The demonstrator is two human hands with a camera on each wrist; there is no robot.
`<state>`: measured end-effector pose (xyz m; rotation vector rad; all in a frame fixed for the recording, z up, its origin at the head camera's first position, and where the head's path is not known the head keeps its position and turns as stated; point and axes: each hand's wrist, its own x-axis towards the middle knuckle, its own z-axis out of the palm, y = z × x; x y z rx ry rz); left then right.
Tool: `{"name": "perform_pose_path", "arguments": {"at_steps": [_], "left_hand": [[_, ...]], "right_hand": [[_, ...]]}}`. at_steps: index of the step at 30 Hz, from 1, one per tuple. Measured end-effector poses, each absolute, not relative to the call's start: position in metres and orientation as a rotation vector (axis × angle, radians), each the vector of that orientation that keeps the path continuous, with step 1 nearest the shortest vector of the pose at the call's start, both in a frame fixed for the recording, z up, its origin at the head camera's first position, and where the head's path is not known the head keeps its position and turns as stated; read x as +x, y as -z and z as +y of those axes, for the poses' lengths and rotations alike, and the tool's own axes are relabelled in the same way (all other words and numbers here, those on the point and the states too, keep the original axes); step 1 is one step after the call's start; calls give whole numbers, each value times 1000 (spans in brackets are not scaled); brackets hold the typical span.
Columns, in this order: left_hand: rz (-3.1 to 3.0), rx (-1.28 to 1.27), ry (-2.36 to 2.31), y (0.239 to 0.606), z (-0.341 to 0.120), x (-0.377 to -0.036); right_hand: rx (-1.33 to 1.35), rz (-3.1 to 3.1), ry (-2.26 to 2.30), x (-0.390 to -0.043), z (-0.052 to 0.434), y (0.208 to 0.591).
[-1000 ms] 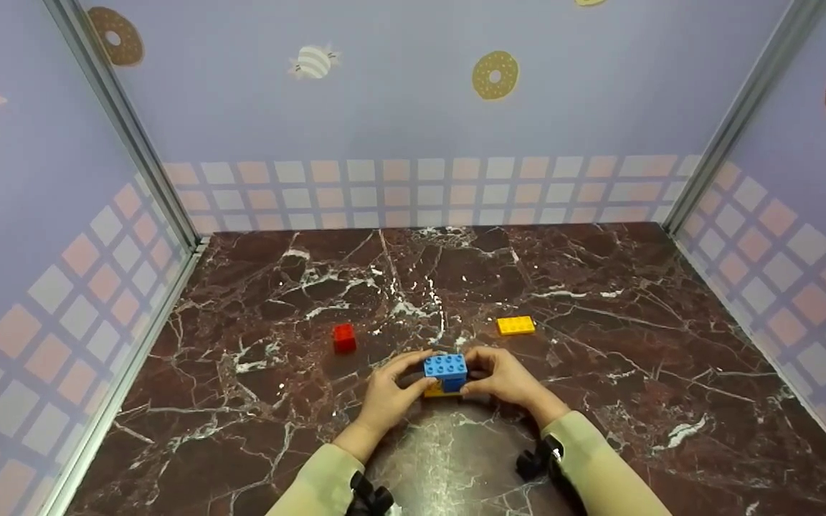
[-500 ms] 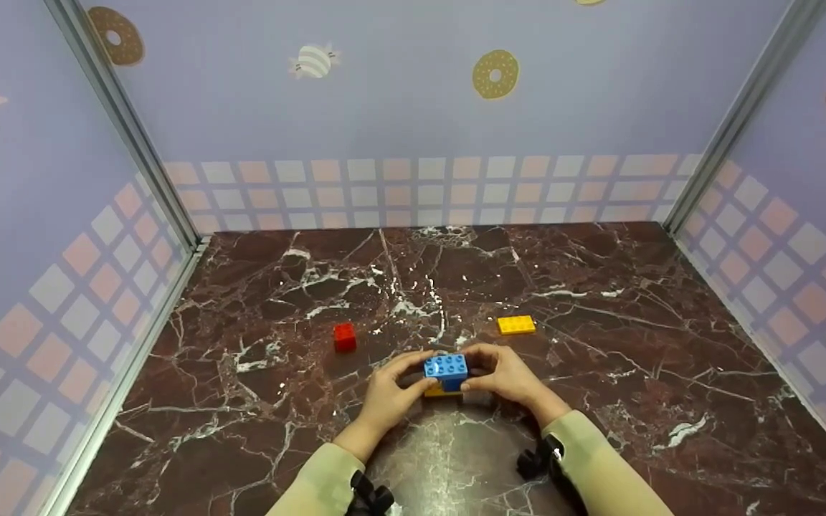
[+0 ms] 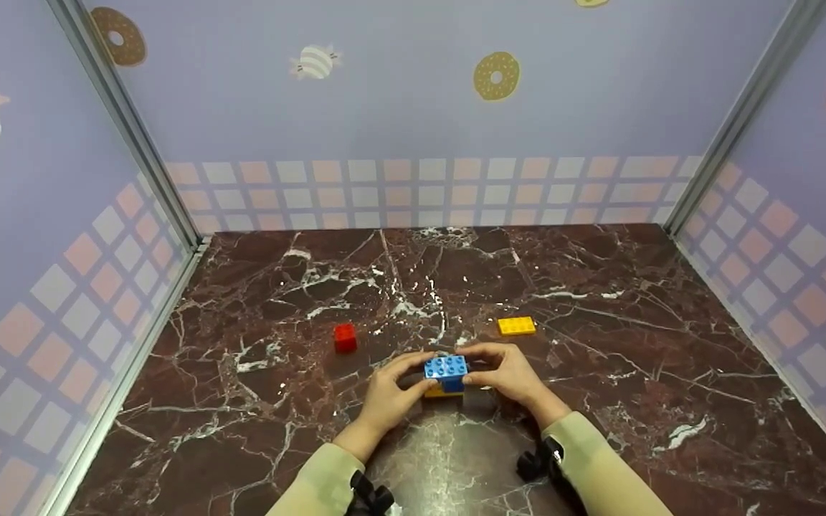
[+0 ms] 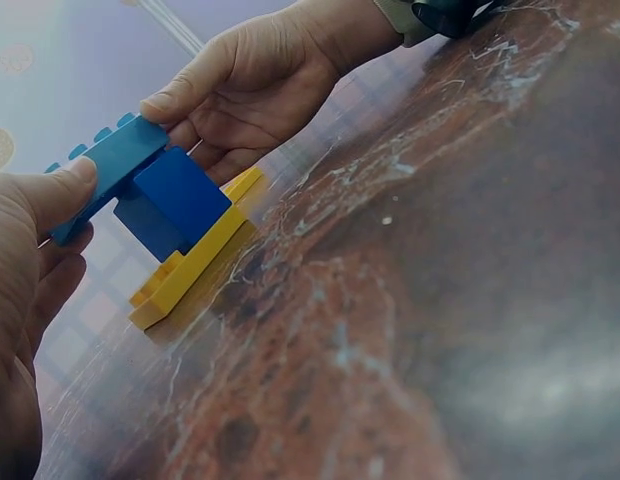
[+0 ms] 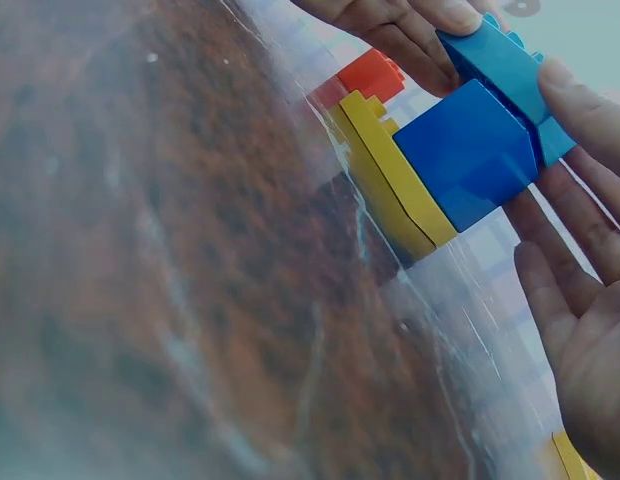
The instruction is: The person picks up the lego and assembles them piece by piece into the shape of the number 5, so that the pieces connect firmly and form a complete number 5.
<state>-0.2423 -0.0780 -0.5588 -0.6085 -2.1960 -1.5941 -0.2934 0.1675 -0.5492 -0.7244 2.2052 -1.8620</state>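
Note:
A light blue studded brick (image 3: 445, 368) lies over a dark blue brick (image 4: 185, 200), which stands on a yellow studded plate (image 4: 196, 268) on the table. My left hand (image 3: 389, 389) pinches the light blue brick's left end, thumb on its near side and fingers behind. At its right end my right hand (image 3: 508, 374) pinches it the same way. In the right wrist view, a thin dark gap shows between the light blue brick and the dark blue one. The dark blue brick sits toward the right end of the plate, leaving studs bare on the left.
A small red brick (image 3: 345, 337) rests on the marbled table (image 3: 269, 444) beyond my left hand. Another yellow plate (image 3: 516, 326) lies beyond my right hand. Patterned panels (image 3: 413, 107) enclose the back and both sides.
My right thumb and fingers have shifted up from beside the dark blue brick to the light blue brick's right end. My left hand and the loose pieces stay put.

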Motion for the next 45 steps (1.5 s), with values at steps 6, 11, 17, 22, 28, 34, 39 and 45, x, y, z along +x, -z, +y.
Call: {"name": "perform_pose_path", "arguments": {"at_steps": [6, 11, 17, 22, 28, 34, 39, 45], "left_hand": [[-2198, -617, 1560, 559, -79, -243], [-2197, -621, 1544, 560, -78, -243], [-2202, -621, 1516, 560, -78, -242], [-2220, -615, 1516, 559, -78, -242], [-2235, -603, 1532, 558, -78, -242], [-2246, -599, 1499, 556, -77, -241], [-2258, -592, 1488, 556, -77, -241], [-2252, -601, 1480, 556, -77, -241]], "right_hand": [[-737, 2232, 1861, -294, 167, 550], [-740, 2256, 1844, -294, 167, 550], [-708, 2248, 1848, -292, 167, 548], [-701, 2234, 1864, -291, 166, 546], [-694, 2250, 1850, -292, 167, 547], [-694, 2260, 1850, -292, 167, 549], [-683, 2260, 1852, -292, 166, 549], [-720, 2233, 1854, -292, 167, 549]]}}
